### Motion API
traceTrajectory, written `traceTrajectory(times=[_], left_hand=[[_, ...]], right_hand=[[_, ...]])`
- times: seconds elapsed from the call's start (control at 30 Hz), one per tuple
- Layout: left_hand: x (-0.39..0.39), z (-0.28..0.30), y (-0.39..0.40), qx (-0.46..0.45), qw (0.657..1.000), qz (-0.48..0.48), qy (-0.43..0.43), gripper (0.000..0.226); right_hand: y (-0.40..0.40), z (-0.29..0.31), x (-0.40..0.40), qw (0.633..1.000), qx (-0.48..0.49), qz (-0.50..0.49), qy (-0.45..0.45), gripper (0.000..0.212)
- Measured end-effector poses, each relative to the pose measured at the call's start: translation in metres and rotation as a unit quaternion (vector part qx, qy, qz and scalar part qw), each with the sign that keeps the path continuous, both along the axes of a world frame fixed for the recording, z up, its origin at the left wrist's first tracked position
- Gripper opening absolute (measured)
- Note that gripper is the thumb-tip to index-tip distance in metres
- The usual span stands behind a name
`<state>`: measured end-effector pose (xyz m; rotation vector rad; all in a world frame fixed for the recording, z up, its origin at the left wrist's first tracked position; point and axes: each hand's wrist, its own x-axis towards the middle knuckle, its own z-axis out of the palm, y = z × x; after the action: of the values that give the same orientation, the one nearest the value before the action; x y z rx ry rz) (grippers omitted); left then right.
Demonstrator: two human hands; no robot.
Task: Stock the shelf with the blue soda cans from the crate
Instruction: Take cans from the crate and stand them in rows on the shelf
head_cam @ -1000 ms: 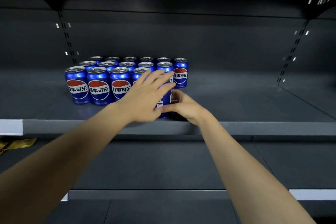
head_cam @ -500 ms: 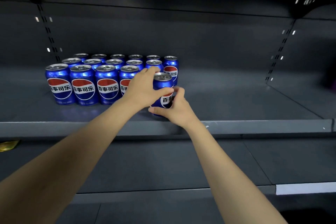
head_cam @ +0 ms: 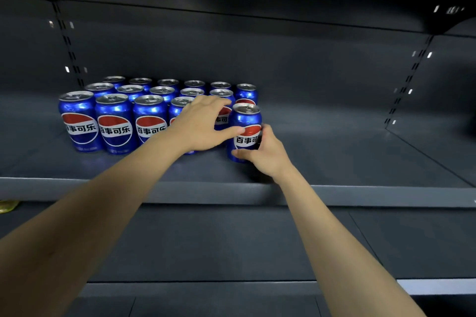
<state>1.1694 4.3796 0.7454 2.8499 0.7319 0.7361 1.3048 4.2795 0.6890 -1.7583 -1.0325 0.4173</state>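
Several blue soda cans (head_cam: 114,123) stand in rows on the left half of the dark grey shelf (head_cam: 334,152). One more blue can (head_cam: 246,121) stands upright at the right end of the front row. My right hand (head_cam: 265,152) grips its lower right side, fingers curled round it. My left hand (head_cam: 199,126) reaches over the front row, its thumb touching the can's left side and its fingers spread over the can behind. The crate is out of sight.
The shelf's right half is bare up to a side wall (head_cam: 425,121). A lower shelf (head_cam: 231,239) lies below with a grey front lip (head_cam: 360,195). A yellow object (head_cam: 7,205) shows at the far left edge.
The can has shifted to the right end of the front row, a little clear of its neighbours. My left hand has slid off its top toward its left side. The right hand still holds it.
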Motion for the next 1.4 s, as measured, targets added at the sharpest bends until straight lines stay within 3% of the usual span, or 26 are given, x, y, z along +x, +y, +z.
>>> traceTrajectory(times=[0.33,0.73,1.0,1.07,1.2,1.4], left_hand=[[0.014,0.011,0.014,0.152,0.985,0.077,0.044,0.054],[0.031,0.023,0.046,0.112,0.972,0.095,0.183,0.068],[0.034,0.021,0.049,0.107,0.972,0.097,0.184,0.059],[0.034,0.023,0.047,0.117,0.97,0.1,0.186,0.059],[0.033,0.025,0.036,0.116,0.974,0.096,0.168,0.065],[0.023,0.015,0.005,0.1,0.981,0.078,0.147,0.069]], right_hand=[[0.042,0.007,0.022,0.993,0.024,-0.114,-0.017,0.069],[0.066,0.003,0.036,0.992,-0.012,-0.122,-0.005,0.063],[0.067,-0.001,0.038,0.993,-0.017,-0.117,-0.008,0.066],[0.068,-0.001,0.036,0.993,-0.032,-0.117,-0.007,0.072],[0.064,0.003,0.032,0.992,-0.045,-0.118,-0.018,0.113],[0.043,0.007,0.017,0.988,-0.015,-0.141,-0.058,0.11]])
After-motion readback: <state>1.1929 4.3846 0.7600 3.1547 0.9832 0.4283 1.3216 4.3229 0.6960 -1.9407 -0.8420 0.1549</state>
